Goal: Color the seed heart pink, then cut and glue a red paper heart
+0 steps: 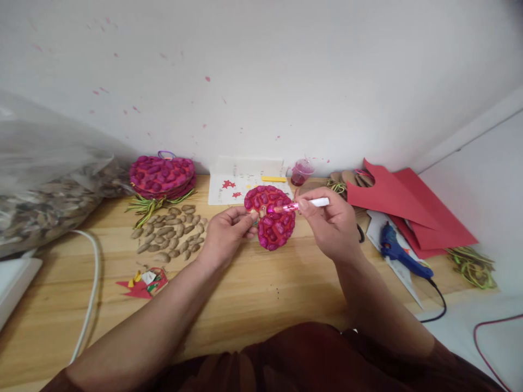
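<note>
My left hand (229,233) grips the left edge of a round red craft disc (274,228), thumb on top, above the table. Peanuts glued over the disc are painted magenta; a few near my left thumb still show bare tan shell. In my right hand (334,223) is a paintbrush (318,202) with a white handle, pinched between thumb and fingers. Its magenta-stained tip touches the peanuts near the disc's middle. Behind the disc lies a white sheet (220,197) with red stars and a yellow strip. A clear cup (302,173) of dark pink liquid stands beyond my right hand.
Loose peanuts (174,233) lie left of my hand, before stacked magenta discs (162,175) with green-yellow strings. A plastic bag (49,212) of peanuts and a white cable (95,272) occupy the left. At right are red paper (392,198) and a blue glue gun (402,257). Paper scraps (143,287) lie front left.
</note>
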The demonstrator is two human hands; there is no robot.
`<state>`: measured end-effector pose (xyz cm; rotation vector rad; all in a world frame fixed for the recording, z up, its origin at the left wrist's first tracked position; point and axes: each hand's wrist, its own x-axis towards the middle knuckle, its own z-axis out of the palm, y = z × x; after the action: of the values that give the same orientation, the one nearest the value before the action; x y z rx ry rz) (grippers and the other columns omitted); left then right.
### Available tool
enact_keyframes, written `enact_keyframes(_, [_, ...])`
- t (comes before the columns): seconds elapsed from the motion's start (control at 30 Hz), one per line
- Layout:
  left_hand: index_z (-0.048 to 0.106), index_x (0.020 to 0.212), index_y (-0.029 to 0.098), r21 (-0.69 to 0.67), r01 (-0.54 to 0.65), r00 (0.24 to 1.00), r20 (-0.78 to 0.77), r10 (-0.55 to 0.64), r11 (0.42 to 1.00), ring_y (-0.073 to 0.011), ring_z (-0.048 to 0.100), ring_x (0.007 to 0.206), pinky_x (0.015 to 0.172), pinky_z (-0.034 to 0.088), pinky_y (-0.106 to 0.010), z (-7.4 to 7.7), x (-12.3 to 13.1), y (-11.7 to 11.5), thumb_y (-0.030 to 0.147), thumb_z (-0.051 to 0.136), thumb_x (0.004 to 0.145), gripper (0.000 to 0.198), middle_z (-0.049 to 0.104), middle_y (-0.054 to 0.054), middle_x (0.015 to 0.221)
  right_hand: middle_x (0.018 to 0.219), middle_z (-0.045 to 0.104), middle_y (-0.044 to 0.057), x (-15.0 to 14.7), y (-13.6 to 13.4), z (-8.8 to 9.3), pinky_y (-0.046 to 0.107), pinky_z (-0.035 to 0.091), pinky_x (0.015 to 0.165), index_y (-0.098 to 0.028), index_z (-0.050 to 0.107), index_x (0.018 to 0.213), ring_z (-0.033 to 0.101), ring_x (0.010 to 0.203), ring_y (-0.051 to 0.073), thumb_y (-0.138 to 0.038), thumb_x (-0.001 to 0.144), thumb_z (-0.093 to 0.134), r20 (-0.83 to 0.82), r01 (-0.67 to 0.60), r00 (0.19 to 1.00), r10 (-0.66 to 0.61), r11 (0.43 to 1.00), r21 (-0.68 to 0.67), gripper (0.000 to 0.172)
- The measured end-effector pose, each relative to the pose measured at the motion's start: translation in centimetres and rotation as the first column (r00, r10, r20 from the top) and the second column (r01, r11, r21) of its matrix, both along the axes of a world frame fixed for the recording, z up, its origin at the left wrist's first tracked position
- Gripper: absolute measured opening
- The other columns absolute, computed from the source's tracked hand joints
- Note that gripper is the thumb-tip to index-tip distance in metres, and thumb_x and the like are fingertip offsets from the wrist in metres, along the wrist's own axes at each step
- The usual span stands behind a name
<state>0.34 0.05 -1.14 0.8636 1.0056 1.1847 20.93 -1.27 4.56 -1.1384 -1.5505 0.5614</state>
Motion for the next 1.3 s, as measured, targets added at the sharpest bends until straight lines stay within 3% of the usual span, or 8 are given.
enact_keyframes(0.37, [0.078, 0.092, 0.013, 0.070, 0.008, 0.994, -0.107, -0.001, 0.998, -0.0118, 0.061, 0.058, 0.058, 0.050, -0.023, 0.56, 0.06, -0.41, 0.052, 0.093, 0.063, 0.050, 0.073, -0.004, 0.075, 0.093, 0.073, 0.003, 0.24, 0.08, -0.88, 0.039, 0.053, 0.083, -0.024, 0.070, 0.096, 0.067, 0.085, 0.020, -0.034, 0.095, 0.068, 0.086, 0.045, 0.995, -0.054, 0.994, 0.095, 0.010])
enact_keyframes(0.8, [0.076, 0.088, 0.013, 0.043, -0.028, 0.995, -0.095, 0.032, 0.999, -0.0107, 0.059, 0.054, 0.053, 0.048, -0.022, 0.75, 0.17, -0.38, 0.051, 0.094, 0.062, 0.049, 0.071, -0.003, 0.070, 0.085, 0.072, 0.002, 0.00, -0.45, -0.47, 0.042, 0.051, 0.081, -0.027, 0.069, 0.092, 0.064, 0.082, 0.021, -0.027, 0.094, 0.066, 0.317, -0.071, 0.948, 0.006, 0.979, 0.192, 0.004])
enact_keyframes(1.03, [0.075, 0.088, 0.013, 0.037, -0.026, 0.997, -0.075, 0.028, 0.999, -0.0095, 0.059, 0.054, 0.052, 0.047, -0.021, 0.48, 0.15, -0.35, 0.046, 0.093, 0.065, 0.044, 0.070, -0.001, 0.070, 0.087, 0.073, 0.002, 0.33, -0.30, -0.49, 0.043, 0.051, 0.084, -0.027, 0.070, 0.095, 0.066, 0.088, 0.023, -0.023, 0.092, 0.067, 0.318, -0.045, 0.947, -0.041, 0.965, 0.257, 0.006])
enact_keyframes(1.3, [0.076, 0.088, 0.013, 0.015, -0.025, 0.998, -0.059, 0.026, 1.000, -0.0091, 0.059, 0.053, 0.051, 0.046, -0.020, 0.29, 0.02, -0.40, 0.044, 0.094, 0.066, 0.042, 0.071, -0.002, 0.070, 0.086, 0.073, 0.002, 0.17, -0.28, -0.39, 0.044, 0.051, 0.084, -0.027, 0.069, 0.094, 0.065, 0.085, 0.023, -0.021, 0.092, 0.067, 0.351, -0.135, 0.936, 0.040, 0.959, 0.249, 0.007])
